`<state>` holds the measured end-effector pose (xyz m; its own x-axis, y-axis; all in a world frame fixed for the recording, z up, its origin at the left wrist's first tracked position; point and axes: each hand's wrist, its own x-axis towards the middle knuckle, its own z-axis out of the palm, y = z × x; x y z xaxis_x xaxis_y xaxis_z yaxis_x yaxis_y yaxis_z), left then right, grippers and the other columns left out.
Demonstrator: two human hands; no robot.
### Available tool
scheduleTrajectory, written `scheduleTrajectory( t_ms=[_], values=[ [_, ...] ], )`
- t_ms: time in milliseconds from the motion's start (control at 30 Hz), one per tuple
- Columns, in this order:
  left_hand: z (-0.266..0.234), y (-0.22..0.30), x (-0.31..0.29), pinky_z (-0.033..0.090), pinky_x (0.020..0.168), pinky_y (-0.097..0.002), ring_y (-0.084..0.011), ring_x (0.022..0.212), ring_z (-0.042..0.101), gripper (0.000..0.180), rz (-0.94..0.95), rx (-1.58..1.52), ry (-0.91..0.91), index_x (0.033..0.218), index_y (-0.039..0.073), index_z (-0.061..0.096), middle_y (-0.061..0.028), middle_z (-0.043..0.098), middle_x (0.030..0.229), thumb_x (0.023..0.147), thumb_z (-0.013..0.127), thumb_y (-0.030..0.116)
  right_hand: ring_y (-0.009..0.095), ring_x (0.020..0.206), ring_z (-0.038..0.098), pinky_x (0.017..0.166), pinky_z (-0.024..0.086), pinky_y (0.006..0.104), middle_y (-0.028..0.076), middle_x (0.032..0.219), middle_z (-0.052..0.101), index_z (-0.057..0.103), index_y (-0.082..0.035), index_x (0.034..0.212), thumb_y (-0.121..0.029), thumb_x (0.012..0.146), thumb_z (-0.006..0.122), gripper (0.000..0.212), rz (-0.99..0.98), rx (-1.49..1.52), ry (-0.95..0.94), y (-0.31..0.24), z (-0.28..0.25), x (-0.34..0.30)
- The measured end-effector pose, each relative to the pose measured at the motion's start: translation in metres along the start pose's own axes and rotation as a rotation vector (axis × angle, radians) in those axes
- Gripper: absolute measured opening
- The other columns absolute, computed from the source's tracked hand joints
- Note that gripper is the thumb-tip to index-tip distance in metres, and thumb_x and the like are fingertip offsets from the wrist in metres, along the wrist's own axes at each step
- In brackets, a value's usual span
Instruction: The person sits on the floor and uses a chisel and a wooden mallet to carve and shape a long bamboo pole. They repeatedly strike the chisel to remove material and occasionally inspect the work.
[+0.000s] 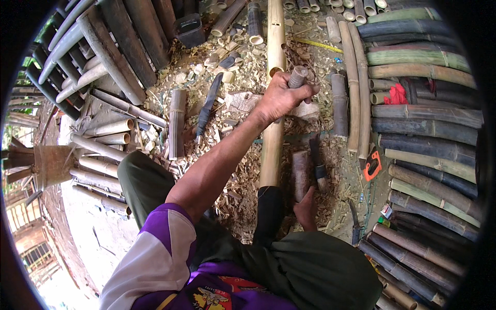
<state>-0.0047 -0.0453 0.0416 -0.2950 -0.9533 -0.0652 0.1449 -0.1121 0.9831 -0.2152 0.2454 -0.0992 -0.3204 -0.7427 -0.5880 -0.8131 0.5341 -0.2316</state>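
Note:
My left hand (284, 95) is closed around a ridged, light-brown cylindrical handle (298, 77), held over a bamboo pole (271, 155). Whatever tool end lies below that handle is hidden by my hand. The pole runs away from me between my legs, with cut openings in its far part and a dark part at its near end. Close to my right knee, my right hand (306, 211) grips the near end of a short, thick wooden club (300, 175); some of its fingers are hidden. Right beside the club lies a dark-bladed tool with a wrapped handle (319, 168).
Wood chips (237, 170) cover the ground. A large knife (211, 106) and a bamboo piece (177, 124) lie left of the pole. Stacked bamboo (423, 124) lines the right side, near an orange object (372, 166) and a smaller knife (355, 222). A black container (189, 31) stands far left.

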Motion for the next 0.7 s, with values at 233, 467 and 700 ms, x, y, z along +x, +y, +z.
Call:
scheduleTrajectory(
  t_ms=[233, 467, 700],
  values=[
    [0.000, -0.007, -0.001, 0.047, 0.063, -0.0290, -0.0079, 0.064, 0.058, 0.025, 0.037, 0.043, 0.043, 0.075, 0.003, 0.073, -0.0005, 0.067, 0.067, 0.086, 0.079, 0.025, 0.051, 0.118, 0.059, 0.098, 0.047, 0.0534, 0.033, 0.129, 0.059, 0.024, 0.003, 0.153, -0.043, 0.082, 0.081, 0.102, 0.041, 0.002, -0.060, -0.005, -0.006, 0.001],
    [0.019, -0.038, -0.020, 0.054, 0.070, -0.0271, -0.0075, 0.073, 0.064, 0.021, 0.166, -0.067, -0.033, 0.080, 0.000, 0.071, -0.0032, 0.070, 0.076, 0.088, 0.078, 0.019, 0.036, 0.112, 0.064, 0.097, 0.048, 0.0477, 0.022, 0.125, 0.063, 0.038, 0.003, 0.145, -0.028, 0.078, 0.084, 0.088, -0.185, 0.512, -0.044, 0.020, -0.020, 0.002],
    [0.007, -0.009, -0.011, 0.056, 0.070, -0.0285, -0.0094, 0.076, 0.066, 0.015, -0.085, 0.023, 0.051, 0.101, 0.007, 0.078, -0.0037, 0.075, 0.089, 0.090, 0.076, 0.016, 0.031, 0.125, 0.056, 0.107, 0.045, 0.0428, 0.024, 0.140, 0.052, 0.023, 0.006, 0.153, -0.019, 0.083, 0.079, 0.093, -0.860, 0.638, 0.233, -0.120, -0.299, -0.044]
  ],
)
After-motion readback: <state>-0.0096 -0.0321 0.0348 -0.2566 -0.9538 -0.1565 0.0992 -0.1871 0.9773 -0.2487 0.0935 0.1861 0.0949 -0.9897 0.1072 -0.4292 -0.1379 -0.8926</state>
